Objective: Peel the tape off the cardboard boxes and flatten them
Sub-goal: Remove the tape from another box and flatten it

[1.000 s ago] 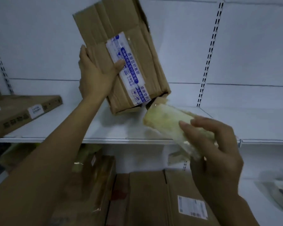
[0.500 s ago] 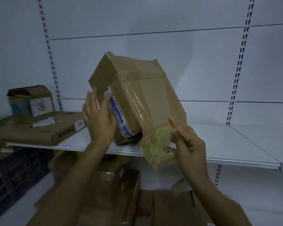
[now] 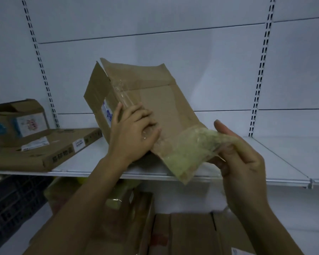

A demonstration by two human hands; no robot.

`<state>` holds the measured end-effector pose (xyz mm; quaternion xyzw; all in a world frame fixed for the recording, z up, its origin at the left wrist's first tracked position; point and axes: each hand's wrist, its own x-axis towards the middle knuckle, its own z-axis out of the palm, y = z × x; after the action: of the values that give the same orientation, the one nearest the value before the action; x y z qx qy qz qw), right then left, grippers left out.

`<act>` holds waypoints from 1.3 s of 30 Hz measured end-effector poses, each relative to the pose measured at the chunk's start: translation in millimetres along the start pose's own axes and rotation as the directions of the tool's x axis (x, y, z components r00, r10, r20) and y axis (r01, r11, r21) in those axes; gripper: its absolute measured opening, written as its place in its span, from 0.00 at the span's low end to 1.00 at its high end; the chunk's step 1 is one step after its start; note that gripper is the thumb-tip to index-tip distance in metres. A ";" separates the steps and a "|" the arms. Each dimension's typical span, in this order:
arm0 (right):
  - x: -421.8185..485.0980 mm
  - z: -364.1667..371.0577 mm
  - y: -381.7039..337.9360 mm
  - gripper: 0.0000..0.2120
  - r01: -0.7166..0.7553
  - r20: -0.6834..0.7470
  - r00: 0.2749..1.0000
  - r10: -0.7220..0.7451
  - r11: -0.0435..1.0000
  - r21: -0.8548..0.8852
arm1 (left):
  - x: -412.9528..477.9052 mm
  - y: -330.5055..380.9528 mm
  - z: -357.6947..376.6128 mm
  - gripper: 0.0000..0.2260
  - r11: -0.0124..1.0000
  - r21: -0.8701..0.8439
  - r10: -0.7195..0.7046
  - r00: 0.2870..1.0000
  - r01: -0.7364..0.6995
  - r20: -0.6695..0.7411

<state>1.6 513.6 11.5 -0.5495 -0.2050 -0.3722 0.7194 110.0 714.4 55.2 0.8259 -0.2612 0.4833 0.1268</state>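
A brown cardboard box [image 3: 155,100] stands tilted on the white shelf [image 3: 265,162], its open flaps at the top. My left hand [image 3: 133,133] lies on its front face, fingers curled over a strip of clear tape that runs down the box. A wide band of peeled, yellowish clear tape [image 3: 188,151] stretches from the box's lower right corner out to the right. My right hand [image 3: 238,155] pinches the far end of that tape between thumb and fingers. A white and blue label shows on the box's left side.
A flat cardboard box [image 3: 44,150] lies on the shelf at left, with a small opened box [image 3: 18,118] on it. Flattened cardboard [image 3: 182,234] and tape scraps are piled below the shelf. A dark crate [image 3: 9,205] stands at lower left. Slotted shelf uprights run up the wall.
My left hand has shifted from the box's left edge onto its front face. My right hand has pulled the tape band farther right, and the box has turned to show more of its front.
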 end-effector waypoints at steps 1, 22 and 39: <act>0.5 -6.1 -2.3 0.14 0.007 0.022 1.000 -0.006 0.999 -0.047 | 0.6 -0.2 -0.4 0.21 1.000 -0.005 -0.010 1.000 0.010 -0.003; -47.5 -49.4 16.0 0.11 -0.348 0.262 0.810 0.524 0.790 -0.505 | -95.0 46.7 29.2 0.24 0.591 -0.473 -0.627 0.741 0.654 0.241; -43.4 53.1 31.2 0.17 0.429 0.510 0.789 0.342 0.286 -0.857 | -68.8 16.8 23.2 0.19 0.475 -0.538 -0.326 0.707 0.696 0.627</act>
<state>3.7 580.9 -22.4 -0.9467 -0.1773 -0.2394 0.1227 90.4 711.0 -16.7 0.8224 -0.1881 0.0675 0.5327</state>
